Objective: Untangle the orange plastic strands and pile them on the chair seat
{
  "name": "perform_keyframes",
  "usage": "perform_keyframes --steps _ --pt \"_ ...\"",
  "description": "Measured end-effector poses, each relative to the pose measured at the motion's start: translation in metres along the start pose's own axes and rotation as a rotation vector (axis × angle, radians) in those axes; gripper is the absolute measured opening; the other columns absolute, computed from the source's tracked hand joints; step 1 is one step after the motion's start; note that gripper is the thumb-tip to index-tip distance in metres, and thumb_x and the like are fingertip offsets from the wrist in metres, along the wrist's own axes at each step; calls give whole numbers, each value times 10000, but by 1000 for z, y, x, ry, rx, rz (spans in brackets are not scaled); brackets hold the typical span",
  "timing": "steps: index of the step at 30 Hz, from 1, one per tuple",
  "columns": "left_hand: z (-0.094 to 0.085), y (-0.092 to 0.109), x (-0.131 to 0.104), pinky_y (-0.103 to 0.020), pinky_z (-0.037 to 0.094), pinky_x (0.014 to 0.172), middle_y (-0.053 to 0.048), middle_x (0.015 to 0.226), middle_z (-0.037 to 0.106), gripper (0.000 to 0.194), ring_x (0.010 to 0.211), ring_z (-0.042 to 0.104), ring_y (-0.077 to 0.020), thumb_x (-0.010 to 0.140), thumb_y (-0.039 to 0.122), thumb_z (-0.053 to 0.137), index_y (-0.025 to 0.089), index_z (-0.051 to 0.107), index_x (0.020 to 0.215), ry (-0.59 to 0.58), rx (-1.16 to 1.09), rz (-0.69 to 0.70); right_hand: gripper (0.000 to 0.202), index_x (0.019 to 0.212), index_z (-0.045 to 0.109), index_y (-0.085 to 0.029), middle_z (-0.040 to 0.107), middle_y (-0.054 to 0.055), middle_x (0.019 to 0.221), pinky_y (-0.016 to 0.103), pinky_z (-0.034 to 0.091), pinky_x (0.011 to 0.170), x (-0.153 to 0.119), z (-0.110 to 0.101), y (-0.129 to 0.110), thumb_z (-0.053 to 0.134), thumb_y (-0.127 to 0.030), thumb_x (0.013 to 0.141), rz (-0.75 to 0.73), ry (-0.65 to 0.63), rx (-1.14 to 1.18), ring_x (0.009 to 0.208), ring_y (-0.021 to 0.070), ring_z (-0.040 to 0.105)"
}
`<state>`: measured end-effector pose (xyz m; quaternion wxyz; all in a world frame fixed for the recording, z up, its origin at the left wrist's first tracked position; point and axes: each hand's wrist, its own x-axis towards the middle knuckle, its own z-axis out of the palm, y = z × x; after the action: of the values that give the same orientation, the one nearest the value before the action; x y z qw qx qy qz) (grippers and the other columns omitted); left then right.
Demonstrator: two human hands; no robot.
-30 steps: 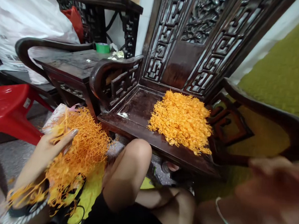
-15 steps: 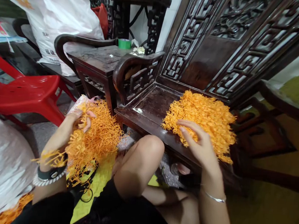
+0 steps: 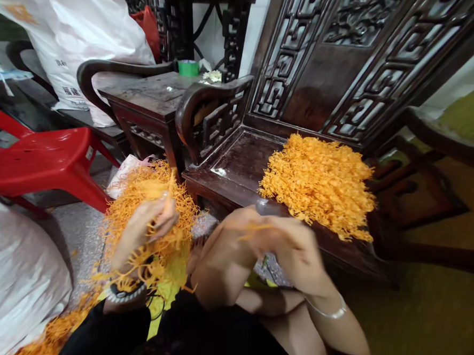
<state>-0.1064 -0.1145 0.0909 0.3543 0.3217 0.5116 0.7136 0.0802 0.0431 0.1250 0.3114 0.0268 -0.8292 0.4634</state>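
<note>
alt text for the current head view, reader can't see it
A bare left hand holds thin orange strands by a tangled orange stringy heap; a short orange strand shows at the blurred right hand. Beyond, a fluffy orange pile lies on a carved dark wooden chair.

Tall white sack (image 3: 91, 37) | lower dark characters (image 3: 71, 91): first looks like 福 from here | upper print (image 3: 61, 63): too blurred to read

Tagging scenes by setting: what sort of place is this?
Likely a home's sitting room: a carved wooden chair with an orange pile on its seat, a dark side table and a red plastic chair.
</note>
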Motion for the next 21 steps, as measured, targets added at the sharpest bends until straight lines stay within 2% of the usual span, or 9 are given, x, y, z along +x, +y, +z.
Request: perform_keyframes --steps 3,5,8,9,11,13,15,18,21 --pt "-15 2 -1 -230 307 531 53 412 280 387 463 215 -112 908 399 488 192 402 592 96 -99 70 377 665 436 -209 410 -27 593 289 328 552 2 -18 -9 347 -332 1010 -4 150 -31 539 115 416" --pt "-19 3 -3 -229 307 522 48 422 329 327 471 248 -118 891 393 502 199 439 636 100 -144 82 355 684 457 -204 416 -32 601 278 332 565 21 -8 7 351 -301 1009 93 -64 -138 550 109 421" --pt "-16 5 -8 -238 357 564 53 437 387 270 451 276 -111 908 372 473 207 474 693 79 -176 129 214 806 538 -196 519 -17 655 291 373 636 61 41 60 434 -290 968 209 -393 -288 620 133 493" --pt "-14 5 -10 -243 379 592 58 439 405 244 445 287 -108 918 364 467 213 495 729 79 -167 143 80 875 553 -190 555 -9 686 296 390 657 74 61 81 528 -256 913 247 -417 -317 650 146 518" --pt "-8 5 -14 -251 408 637 71 429 417 175 440 306 -109 922 351 485 230 529 804 111 -158 174 182 939 557 -156 613 45 806 319 423 718 95 98 114 655 -150 786 260 -394 -314 760 185 565" --pt "-1 4 -17 -252 411 630 68 425 424 121 460 334 -119 898 330 514 241 547 824 175 -188 226 217 983 543 -140 627 93 945 326 444 783 105 119 128 649 -163 795 240 -345 -282 875 202 582" --pt "7 1 -17 -244 387 568 54 440 444 120 481 371 -126 877 313 523 235 561 793 244 -191 268 150 983 521 -155 615 81 961 305 459 792 103 120 119 519 -288 915 198 -251 -201 886 176 585" --pt "24 -4 -12 -237 381 547 40 512 509 147 513 441 -120 891 292 512 217 598 798 318 -27 247 383 924 495 -192 558 22 825 279 472 682 81 91 78 299 -517 976 46 4 59 726 141 563" --pt "47 -6 -2 -233 391 602 24 666 579 137 612 508 -116 896 263 529 201 601 797 200 235 253 470 956 520 -203 547 23 837 294 448 647 50 51 27 485 -660 851 -119 174 -28 708 155 528"
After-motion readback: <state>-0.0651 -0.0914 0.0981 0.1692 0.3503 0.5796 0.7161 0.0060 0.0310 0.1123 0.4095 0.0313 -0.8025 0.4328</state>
